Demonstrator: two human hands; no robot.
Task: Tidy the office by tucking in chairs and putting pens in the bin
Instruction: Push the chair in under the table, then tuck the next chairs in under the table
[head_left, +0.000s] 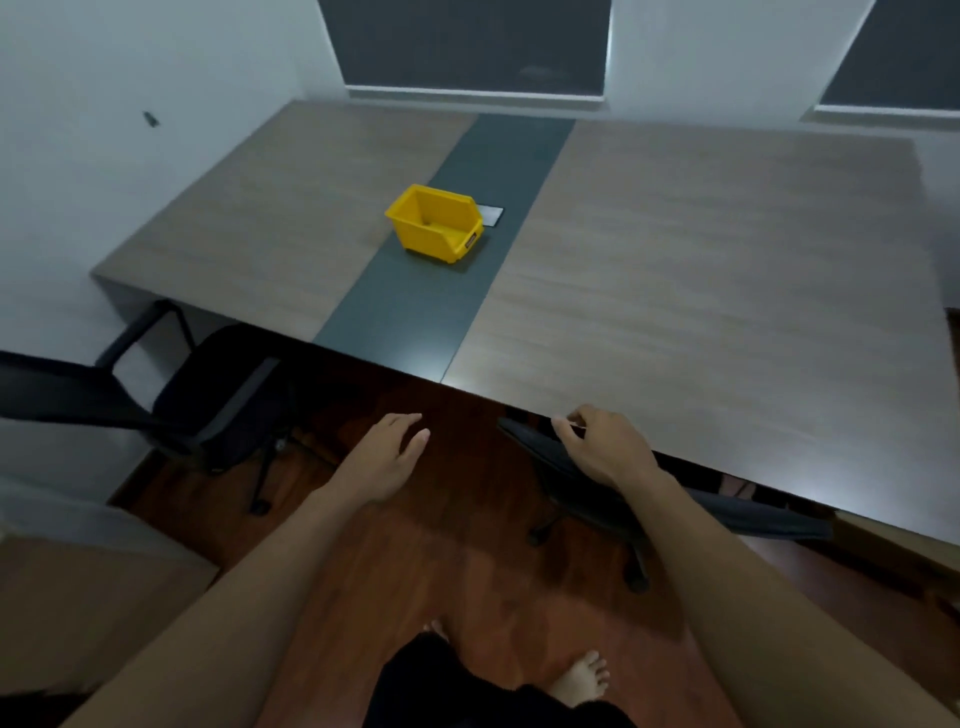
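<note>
A yellow bin (435, 224) stands on the dark centre strip of the large wooden table (717, 270). No pens show in or near it. A black office chair (675, 504) is pushed under the table's near edge at the right. My right hand (602, 441) rests on top of its backrest, fingers curled over the edge. My left hand (387, 457) hovers open above the floor, left of that chair, holding nothing. A second black chair (208, 395) with armrests stands at the left, its seat partly under the table.
A small white card (491, 215) lies beside the bin on the strip. The floor (415, 561) is reddish wood, with my bare feet at the bottom. A brown surface (78, 597) sits at the lower left. White walls and dark windows lie behind the table.
</note>
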